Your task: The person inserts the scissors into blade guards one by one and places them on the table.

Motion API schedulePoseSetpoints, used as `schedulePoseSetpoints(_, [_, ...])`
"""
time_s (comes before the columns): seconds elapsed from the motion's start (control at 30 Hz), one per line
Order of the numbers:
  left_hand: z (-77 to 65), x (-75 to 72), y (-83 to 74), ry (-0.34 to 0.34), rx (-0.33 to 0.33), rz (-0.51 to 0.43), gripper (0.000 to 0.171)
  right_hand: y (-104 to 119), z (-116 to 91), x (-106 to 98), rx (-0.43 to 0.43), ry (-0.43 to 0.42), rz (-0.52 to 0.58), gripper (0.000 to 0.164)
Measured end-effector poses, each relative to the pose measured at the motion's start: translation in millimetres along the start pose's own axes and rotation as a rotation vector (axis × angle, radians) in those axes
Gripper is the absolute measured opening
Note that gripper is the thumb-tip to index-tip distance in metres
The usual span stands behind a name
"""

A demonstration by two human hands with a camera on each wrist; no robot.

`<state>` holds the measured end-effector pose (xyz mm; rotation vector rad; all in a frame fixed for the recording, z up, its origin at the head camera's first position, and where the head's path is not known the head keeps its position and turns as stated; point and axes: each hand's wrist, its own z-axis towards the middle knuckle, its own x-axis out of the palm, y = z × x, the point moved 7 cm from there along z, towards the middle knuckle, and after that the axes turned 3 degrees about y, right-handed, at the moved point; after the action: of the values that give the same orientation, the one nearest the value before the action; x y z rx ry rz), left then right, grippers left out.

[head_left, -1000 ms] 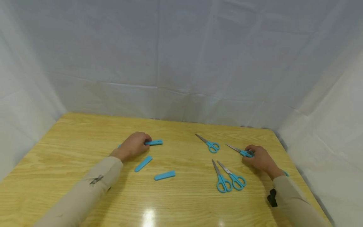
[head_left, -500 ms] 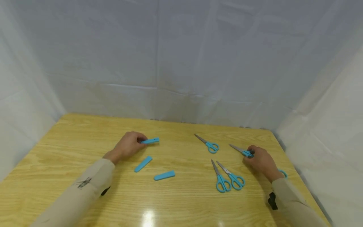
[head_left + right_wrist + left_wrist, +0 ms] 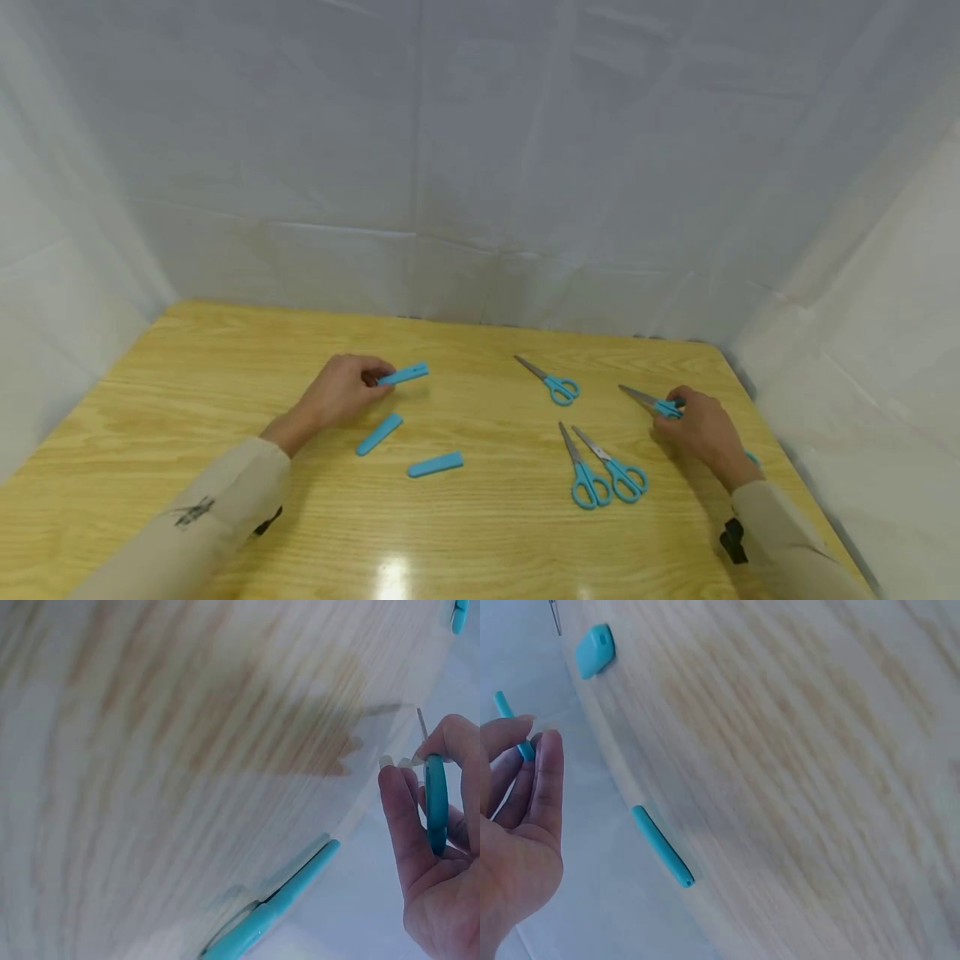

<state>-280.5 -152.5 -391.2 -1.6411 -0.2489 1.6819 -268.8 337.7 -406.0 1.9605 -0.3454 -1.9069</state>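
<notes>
My left hand point(image 3: 347, 388) pinches a light-blue scissor blade cover point(image 3: 406, 373) between thumb and fingers, its free end pointing right. A shadow shows on the table beneath that cover. In the left wrist view the held cover point(image 3: 525, 748) sticks out past the fingertips. My right hand point(image 3: 701, 429) grips a pair of scissors by its teal handles point(image 3: 666, 407), the grey blades pointing left. The right wrist view shows the handle point(image 3: 436, 802) within the curled fingers, with a thin stretch of blade beyond. Most of the handle loops are hidden by the hand.
Two more blade covers point(image 3: 378, 434) point(image 3: 436, 464) lie in front of the left hand. Two pairs of scissors lie side by side point(image 3: 591, 486) point(image 3: 626, 479), another pair point(image 3: 561, 388) farther back. A teal handle point(image 3: 752, 458) shows behind the right wrist. White sheeting point(image 3: 480, 167) encloses the table.
The left hand has drawn slightly left and raised the blade cover, its free end tilting up. The right hand has shifted right with the scissors. The things lying on the table stay put.
</notes>
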Motion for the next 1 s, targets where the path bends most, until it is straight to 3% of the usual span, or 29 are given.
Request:
schedulePoseSetpoints(0.33, [-4.5, 5.4, -4.6, 0.021, 0.009, -0.027, 0.021, 6, -5, -4, -0.010, -0.036, 0.112, 0.042])
schedulePoseSetpoints(0.63, [-11.4, 6.2, -14.1, 0.035, 0.079, -0.056, 0.019, 37, -13, -2, -0.057, 0.028, 0.304, 0.039])
schedulePoseSetpoints(1.0, [-23.0, 13.8, -30.2, 0.055, 0.139, -0.086, 0.020, 82, -18, 20, -0.135, 0.098, 0.522, 0.036])
